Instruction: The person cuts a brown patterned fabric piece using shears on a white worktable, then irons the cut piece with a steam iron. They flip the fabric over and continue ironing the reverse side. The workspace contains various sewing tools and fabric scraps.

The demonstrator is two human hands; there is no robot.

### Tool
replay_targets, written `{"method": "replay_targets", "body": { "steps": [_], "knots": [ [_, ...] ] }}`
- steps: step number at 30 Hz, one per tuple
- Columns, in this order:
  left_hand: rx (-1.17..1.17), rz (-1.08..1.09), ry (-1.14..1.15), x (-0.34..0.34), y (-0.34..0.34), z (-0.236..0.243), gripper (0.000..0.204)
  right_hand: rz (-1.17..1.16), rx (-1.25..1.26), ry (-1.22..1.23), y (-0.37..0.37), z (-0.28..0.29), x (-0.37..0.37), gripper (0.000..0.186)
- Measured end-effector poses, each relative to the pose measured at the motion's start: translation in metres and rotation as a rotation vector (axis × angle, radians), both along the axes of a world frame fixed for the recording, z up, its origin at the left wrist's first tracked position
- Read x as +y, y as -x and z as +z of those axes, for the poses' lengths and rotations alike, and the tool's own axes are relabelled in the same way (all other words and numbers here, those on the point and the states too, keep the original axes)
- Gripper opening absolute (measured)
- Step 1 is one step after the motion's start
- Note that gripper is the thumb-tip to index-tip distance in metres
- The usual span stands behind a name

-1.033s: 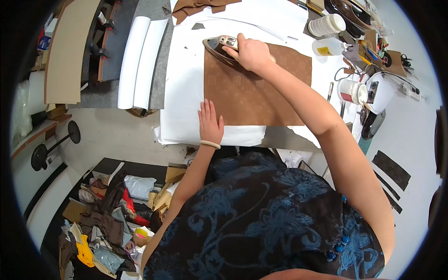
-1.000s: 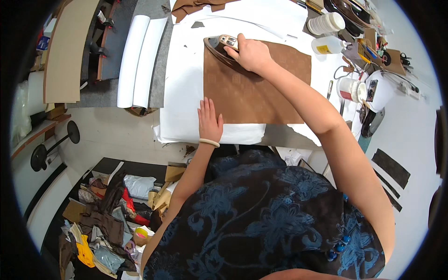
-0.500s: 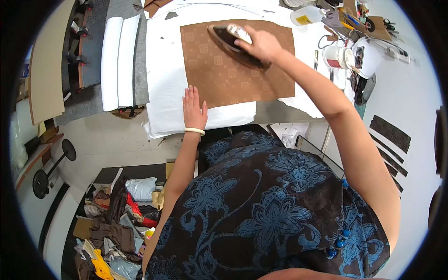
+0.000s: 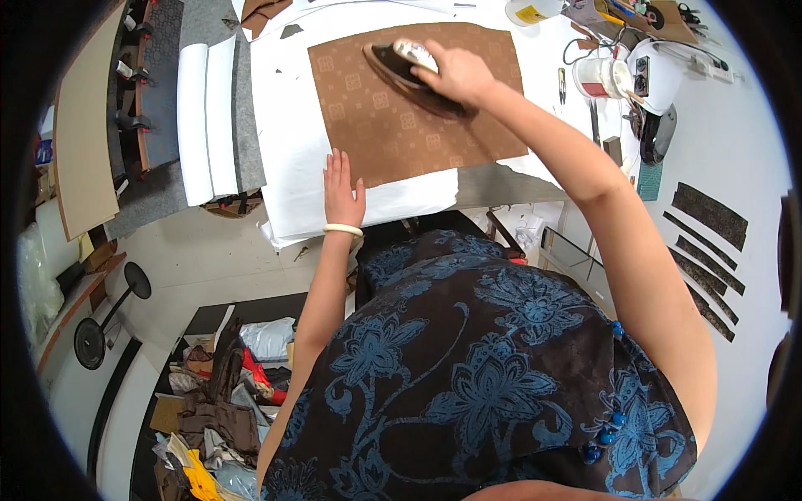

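The right hand [image 4: 461,75] grips the iron [image 4: 396,66]; if the flat, empty left hand [image 4: 342,197] slips, the patterned brown cloth [image 4: 409,142] may wrinkle.

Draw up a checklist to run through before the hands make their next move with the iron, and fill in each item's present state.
1. Right hand gripping the iron by its handle: ok.
2. Iron within the edges of the brown patterned fabric: ok.
3. Left hand clear of the iron: ok, at the fabric's near left corner.
4. White paper showing all along the fabric's near edge: not ok; grey tabletop shows along part of it.
5. Iron hot: cannot tell.
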State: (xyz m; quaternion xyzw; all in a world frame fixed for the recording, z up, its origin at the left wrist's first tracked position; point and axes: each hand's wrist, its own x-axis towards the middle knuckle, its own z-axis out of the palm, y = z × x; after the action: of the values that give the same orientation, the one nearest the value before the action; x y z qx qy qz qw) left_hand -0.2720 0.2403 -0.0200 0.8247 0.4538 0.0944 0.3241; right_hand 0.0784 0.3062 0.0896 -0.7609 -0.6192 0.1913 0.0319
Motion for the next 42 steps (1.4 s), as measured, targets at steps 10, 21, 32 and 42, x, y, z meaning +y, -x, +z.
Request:
{"method": "replay_targets", "body": {
  "steps": [10, 21, 32, 42],
  "knots": [
    [-0.093, 0.052, 0.001, -0.004, 0.001, 0.004, 0.061, 0.262, 0.012, 0.117, 0.027, 0.014, -0.005, 0.041],
    [-0.359, 0.468, 0.008, -0.007, 0.024, -0.001, 0.040, 0.521, 0.122, 0.284, 0.081, 0.033, -0.070, 0.053],
    [-0.444, 0.670, 0.135, -0.002, 0.039, 0.002, 0.035, 0.287, 0.049, 0.044, 0.084, 0.017, 0.019, 0.057],
    [-0.468, 0.787, 0.175, -0.001, 0.059, -0.014, 0.030, 0.327, 0.189, 0.112, 0.148, 0.025, -0.069, 0.051]
  ]
}}
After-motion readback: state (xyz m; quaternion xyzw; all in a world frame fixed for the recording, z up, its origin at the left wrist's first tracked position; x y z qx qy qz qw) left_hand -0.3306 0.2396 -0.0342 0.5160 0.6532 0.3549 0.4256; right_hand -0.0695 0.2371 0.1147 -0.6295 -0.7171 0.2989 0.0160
